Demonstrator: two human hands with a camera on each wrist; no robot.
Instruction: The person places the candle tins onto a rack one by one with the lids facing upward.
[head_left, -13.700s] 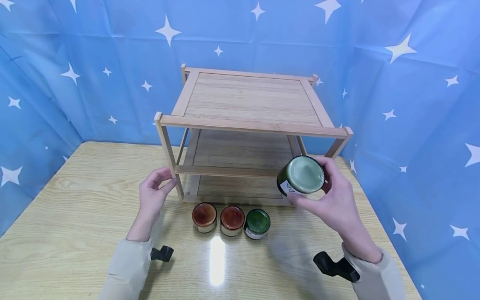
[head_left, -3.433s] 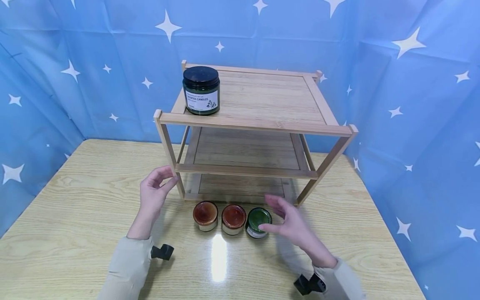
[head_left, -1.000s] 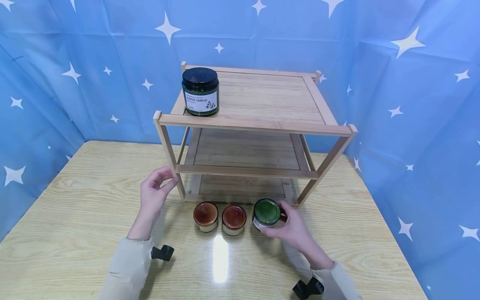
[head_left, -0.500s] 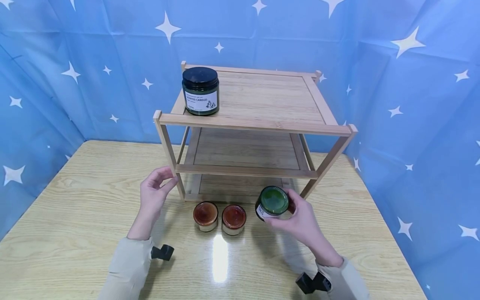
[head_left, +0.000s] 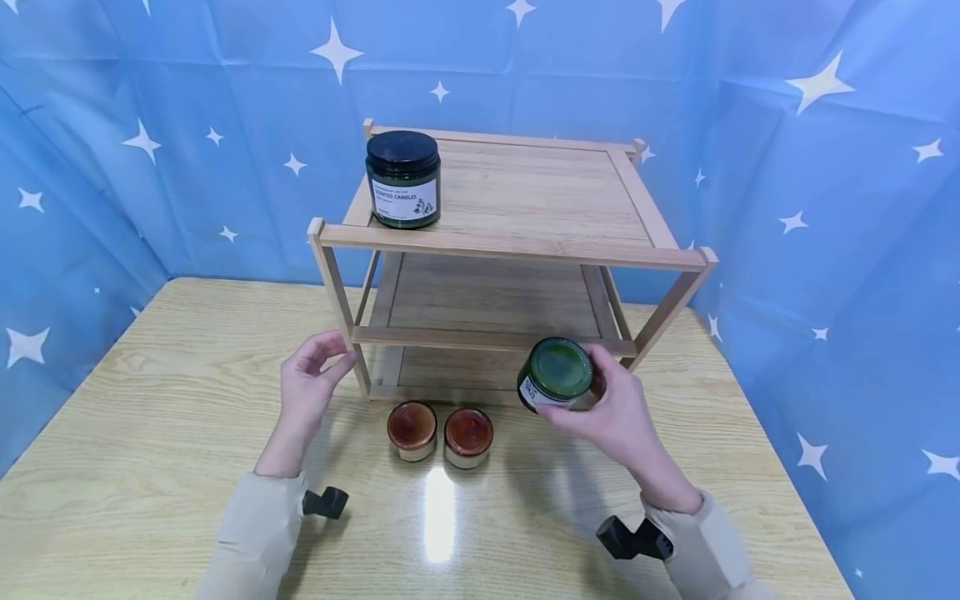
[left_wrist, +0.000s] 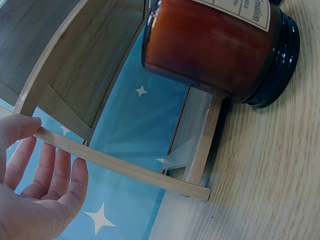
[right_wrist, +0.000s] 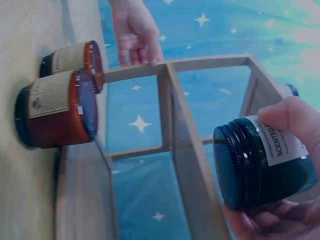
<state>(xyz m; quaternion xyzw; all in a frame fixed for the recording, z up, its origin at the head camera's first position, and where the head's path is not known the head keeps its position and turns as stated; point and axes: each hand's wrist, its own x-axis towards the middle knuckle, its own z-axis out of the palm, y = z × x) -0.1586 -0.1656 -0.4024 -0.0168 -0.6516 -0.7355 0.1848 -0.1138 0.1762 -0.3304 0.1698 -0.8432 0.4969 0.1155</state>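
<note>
My right hand (head_left: 622, 417) grips a green scented-candle jar (head_left: 558, 371) by its sides, raised in front of the rack's middle tier. The jar is upside down: its glass base faces up, and the right wrist view shows its dark lid (right_wrist: 230, 165) at the lower end. With thumb and fingers on either side, my left hand (head_left: 306, 392) holds the front left post (left_wrist: 115, 162) of the wooden rack (head_left: 517, 246). Two amber candle jars (head_left: 412, 427) (head_left: 468, 433) stand lid-down on the table before the rack. Another green candle jar (head_left: 403, 179) sits upright on the top tier's left.
The rack has three tiers with raised front rails, the middle rail (head_left: 480, 340) close behind the held jar. Wood-grain table (head_left: 187, 417) surrounds it. A blue star-print curtain (head_left: 247, 125) hangs behind and on both sides.
My right hand reached the small row's green jar, gripped it and lifted it up and to the right. Earlier, the other green jar went from that hand to the top tier. My left hand stays put.
</note>
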